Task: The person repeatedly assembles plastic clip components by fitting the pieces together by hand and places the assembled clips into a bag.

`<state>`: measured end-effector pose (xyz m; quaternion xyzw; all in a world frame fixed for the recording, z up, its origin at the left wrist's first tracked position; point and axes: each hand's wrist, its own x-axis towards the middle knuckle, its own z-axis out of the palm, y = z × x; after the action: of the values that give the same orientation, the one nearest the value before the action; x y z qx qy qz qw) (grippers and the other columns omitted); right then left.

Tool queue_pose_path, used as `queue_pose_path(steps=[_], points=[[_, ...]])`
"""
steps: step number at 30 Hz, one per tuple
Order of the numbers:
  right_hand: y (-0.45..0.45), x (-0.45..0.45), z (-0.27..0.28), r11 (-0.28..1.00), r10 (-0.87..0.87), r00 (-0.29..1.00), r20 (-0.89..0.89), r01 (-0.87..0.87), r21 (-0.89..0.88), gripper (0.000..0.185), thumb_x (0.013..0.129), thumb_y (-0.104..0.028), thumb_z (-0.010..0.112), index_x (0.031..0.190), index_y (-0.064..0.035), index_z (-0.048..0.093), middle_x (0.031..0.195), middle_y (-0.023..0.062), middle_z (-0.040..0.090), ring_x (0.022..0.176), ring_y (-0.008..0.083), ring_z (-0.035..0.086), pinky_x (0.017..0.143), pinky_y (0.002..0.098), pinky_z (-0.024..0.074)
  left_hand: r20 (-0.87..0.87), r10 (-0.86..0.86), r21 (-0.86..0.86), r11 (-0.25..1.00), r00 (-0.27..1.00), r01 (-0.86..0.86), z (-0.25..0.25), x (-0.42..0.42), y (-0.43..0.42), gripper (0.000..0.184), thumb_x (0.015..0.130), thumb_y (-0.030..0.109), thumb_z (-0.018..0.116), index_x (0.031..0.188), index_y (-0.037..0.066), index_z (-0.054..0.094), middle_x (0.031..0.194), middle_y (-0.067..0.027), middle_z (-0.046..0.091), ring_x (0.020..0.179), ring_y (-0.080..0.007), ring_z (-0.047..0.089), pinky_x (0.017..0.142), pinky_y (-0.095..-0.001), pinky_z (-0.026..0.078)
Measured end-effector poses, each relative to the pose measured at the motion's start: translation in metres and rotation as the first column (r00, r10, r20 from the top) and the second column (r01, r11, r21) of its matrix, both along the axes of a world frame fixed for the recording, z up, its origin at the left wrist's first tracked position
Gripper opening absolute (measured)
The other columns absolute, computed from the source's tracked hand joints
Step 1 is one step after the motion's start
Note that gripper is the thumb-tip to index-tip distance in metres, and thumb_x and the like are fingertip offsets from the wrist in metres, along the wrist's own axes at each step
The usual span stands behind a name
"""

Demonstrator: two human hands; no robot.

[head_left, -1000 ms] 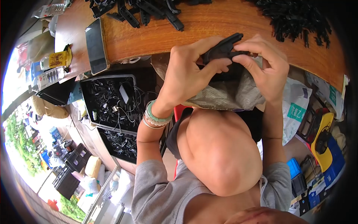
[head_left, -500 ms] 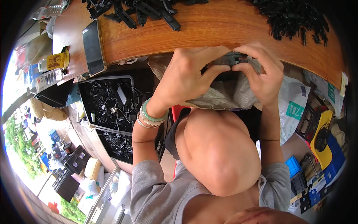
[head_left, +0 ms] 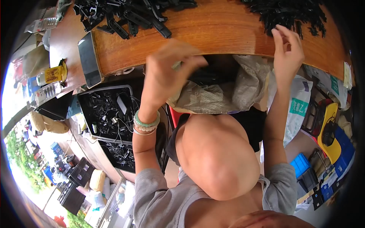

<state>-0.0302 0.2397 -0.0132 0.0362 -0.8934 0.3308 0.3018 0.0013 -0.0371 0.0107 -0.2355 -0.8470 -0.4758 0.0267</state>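
My left hand (head_left: pixel 167 74), blurred by motion, hovers over the table's front edge by the sack, thumb and fingers apart and nothing visible in it. A woven brown sack (head_left: pixel 207 99) hangs open below the edge, with dark parts (head_left: pixel 215 76) in its shadowed mouth. My right hand (head_left: pixel 289 53) is raised at the near side of a heap of small black plastic pieces (head_left: pixel 289 17). Its thumb and forefinger are slightly apart, with no piece visible between them. Longer black plastic parts (head_left: pixel 133 17) lie piled on the far left of the tabletop.
A phone (head_left: pixel 89 60) lies on the wooden table (head_left: pixel 216 28) at the left. Below it stand black bins (head_left: pixel 85 100) of small black parts and cables. My bare knee (head_left: pixel 218 159) rises under the sack. A white bag (head_left: pixel 300 102) and a yellow object (head_left: pixel 330 133) are at the right.
Both hands held a dark plastic part together over the sack; they have separated and the part no longer shows. My left hand moved left, my right hand up and right to the small pieces.
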Motion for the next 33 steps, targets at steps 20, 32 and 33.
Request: queue_pose_path(steps=[20, 32, 33], points=[[-0.027, -0.003, 0.002, 0.993, 0.121, 0.987, 0.109, -0.122, -0.006, 0.021, 0.081, 0.000, 0.067, 0.101, -0.0064, 0.064, 0.087, 0.0058, 0.056, 0.063, 0.0175, 0.055, 0.061, 0.0281, 0.0468, -0.001, 0.628, -0.220, 0.759, 0.778, -0.613, -0.017, -0.018, -0.030, 0.020, 0.074, 0.011, 0.076, 0.075, -0.003, 0.061, 0.058, -0.0073, 0.060, 0.050, -0.0160, 0.055, 0.052, -0.0265, 0.043], [-0.030, 0.006, 0.000, 0.631, 0.399, 0.916, -0.042, -0.308, -0.712, 0.013, 0.089, -0.002, 0.058, 0.101, 0.0002, 0.061, 0.098, 0.0058, 0.063, 0.086, 0.0121, 0.059, 0.074, 0.0248, 0.0470, 0.528, 0.265, 0.506, 0.665, 0.807, -0.549, 0.002, -0.005, 0.011, 0.013, 0.083, -0.003, 0.062, 0.095, -0.006, 0.056, 0.093, -0.0121, 0.062, 0.076, -0.0200, 0.066, 0.068, -0.0268, 0.056], [-0.034, 0.014, 0.005, 0.553, 0.491, 0.867, 0.081, -0.239, -0.798, 0.015, 0.092, -0.002, 0.053, 0.105, 0.0018, 0.060, 0.099, 0.0081, 0.062, 0.085, 0.0083, 0.057, 0.076, 0.0229, 0.0466, 0.580, 0.174, 0.559, 0.626, 0.796, -0.544, 0.000, -0.007, 0.014, 0.014, 0.083, -0.002, 0.063, 0.093, -0.007, 0.055, 0.093, -0.0133, 0.063, 0.076, -0.0200, 0.066, 0.069, -0.0268, 0.056]])
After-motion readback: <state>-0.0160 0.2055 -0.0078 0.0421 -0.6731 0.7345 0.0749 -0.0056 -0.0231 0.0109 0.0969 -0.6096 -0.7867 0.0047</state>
